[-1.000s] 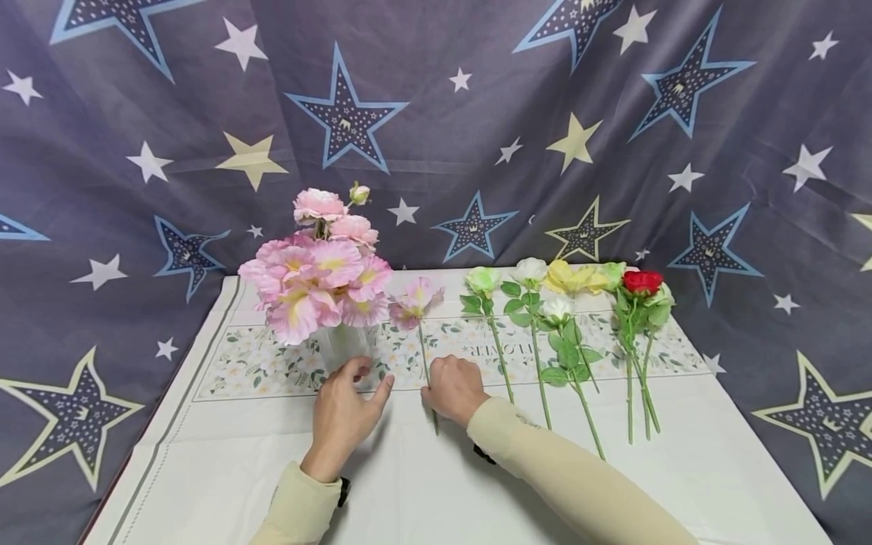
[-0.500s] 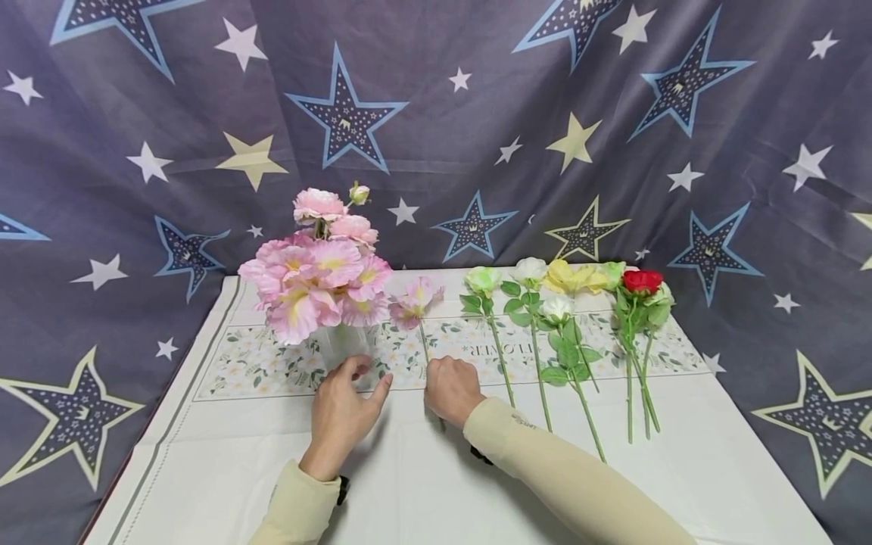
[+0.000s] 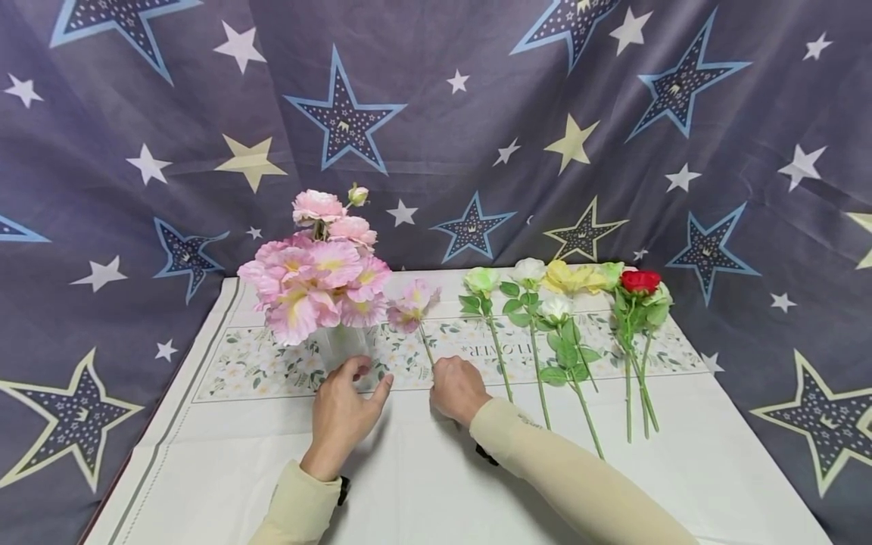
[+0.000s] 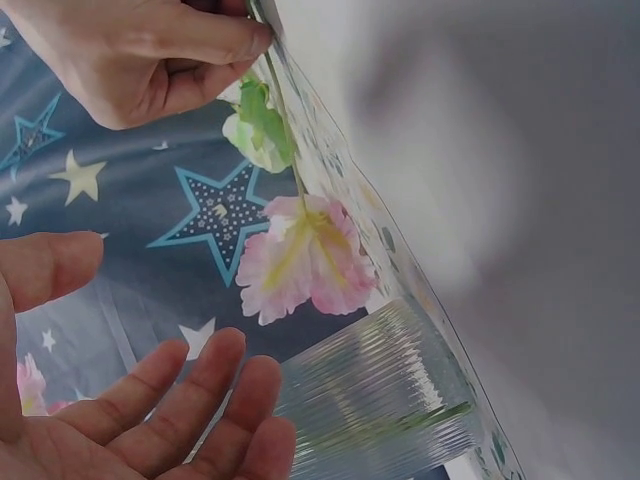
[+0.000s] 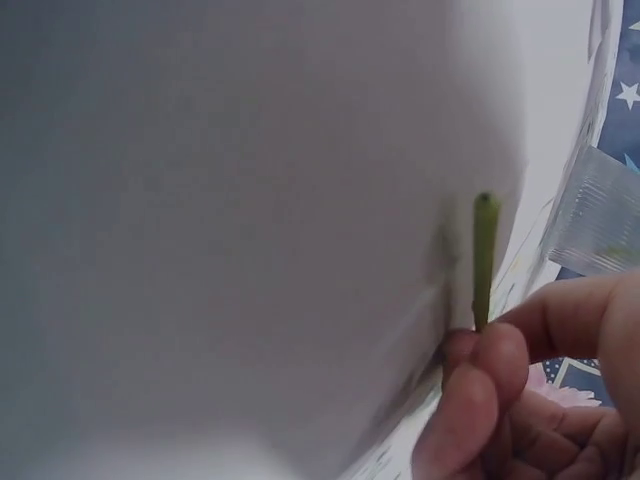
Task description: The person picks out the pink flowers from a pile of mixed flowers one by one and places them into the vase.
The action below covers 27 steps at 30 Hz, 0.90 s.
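Observation:
In the head view my right hand (image 3: 459, 387) grips the stem of a single pink flower (image 3: 412, 305) with yellow at its centre. The cut end of that stem (image 5: 484, 255) sticks out past the pinching thumb and fingers in the right wrist view. My left hand (image 3: 344, 416) is beside a clear ribbed vase (image 3: 337, 344), thumb spread and fingers loosely bent. In the left wrist view the vase (image 4: 375, 385) shows a green stem inside; whether the fingertips touch it, I cannot tell. A full bunch of pink flowers (image 3: 320, 280) stands in the vase.
To the right lie a light green rose (image 3: 482, 280), two white roses (image 3: 556, 306), a yellow flower (image 3: 572, 278) and a red rose (image 3: 641, 282) among green stems. A floral runner (image 3: 266, 363) crosses the white tablecloth (image 3: 225, 469). A star-patterned curtain (image 3: 422, 136) hangs behind.
My right hand has shifted slightly to the right along with the lower stem, so the pink flower's stem slants more. The left hand and the vase have stayed in place.

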Motion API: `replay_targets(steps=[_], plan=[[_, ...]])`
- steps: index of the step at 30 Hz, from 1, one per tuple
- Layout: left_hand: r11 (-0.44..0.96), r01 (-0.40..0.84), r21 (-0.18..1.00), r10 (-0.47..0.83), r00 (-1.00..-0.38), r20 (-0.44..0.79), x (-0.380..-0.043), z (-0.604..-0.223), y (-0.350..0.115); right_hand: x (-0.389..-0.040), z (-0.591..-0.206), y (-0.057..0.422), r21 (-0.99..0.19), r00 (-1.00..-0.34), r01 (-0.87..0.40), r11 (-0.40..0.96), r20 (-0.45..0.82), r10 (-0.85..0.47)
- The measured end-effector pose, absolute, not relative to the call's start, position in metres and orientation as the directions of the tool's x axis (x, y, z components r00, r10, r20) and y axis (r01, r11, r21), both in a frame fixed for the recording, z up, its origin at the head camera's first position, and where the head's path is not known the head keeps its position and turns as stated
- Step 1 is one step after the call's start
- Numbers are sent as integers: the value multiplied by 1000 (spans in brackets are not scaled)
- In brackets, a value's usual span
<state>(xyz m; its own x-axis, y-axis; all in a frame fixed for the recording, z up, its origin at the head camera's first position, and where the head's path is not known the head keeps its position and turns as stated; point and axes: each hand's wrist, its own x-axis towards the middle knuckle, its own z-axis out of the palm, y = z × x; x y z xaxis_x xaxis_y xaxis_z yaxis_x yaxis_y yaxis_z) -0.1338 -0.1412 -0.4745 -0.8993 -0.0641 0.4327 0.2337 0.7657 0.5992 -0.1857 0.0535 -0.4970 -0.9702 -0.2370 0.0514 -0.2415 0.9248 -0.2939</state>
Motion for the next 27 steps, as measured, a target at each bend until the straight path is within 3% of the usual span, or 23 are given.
replay_targets(steps=[12, 27], plan=[[762, 225, 607, -72, -902, 425, -135, -476, -140, -178, -490, 62, -403, -969, -248, 881, 100, -227], [762, 218, 610, -68, -910, 410, -136, -478, -137, -171, -482, 69, -455, -940, -301, 838, 289, -180]])
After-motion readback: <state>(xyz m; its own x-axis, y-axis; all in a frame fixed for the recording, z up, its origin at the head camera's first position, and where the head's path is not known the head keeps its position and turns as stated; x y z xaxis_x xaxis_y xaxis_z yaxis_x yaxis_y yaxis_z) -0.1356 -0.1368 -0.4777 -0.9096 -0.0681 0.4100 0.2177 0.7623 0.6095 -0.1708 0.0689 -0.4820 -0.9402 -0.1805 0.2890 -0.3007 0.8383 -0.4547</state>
